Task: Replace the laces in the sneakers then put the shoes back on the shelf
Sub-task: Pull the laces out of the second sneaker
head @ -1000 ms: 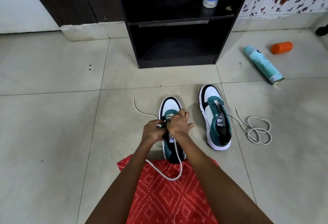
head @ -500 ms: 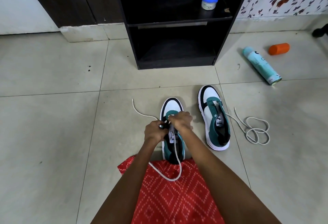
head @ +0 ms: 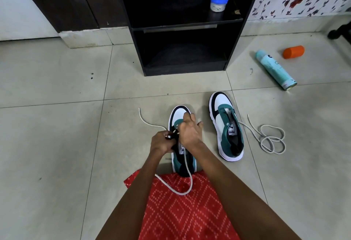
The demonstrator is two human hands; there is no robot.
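On the tiled floor (head: 57,135), a white cord lace (head: 150,124) runs from its loose end into the left hand (head: 161,142), whose curled fingers pinch it beside the eyelets of the teal, white and black sneaker (head: 178,113). The right hand (head: 189,132) curls over that sneaker's upper; what its fingers grasp is hidden. Near the sneaker's right side stands the unlaced matching sneaker (head: 226,125), with a coiled white lace (head: 272,139).

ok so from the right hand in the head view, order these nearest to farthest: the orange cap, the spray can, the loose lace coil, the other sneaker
1. other sneaker, just right of the right hand
2. loose lace coil, further right
3. spray can, right and further back
4. orange cap, behind the can
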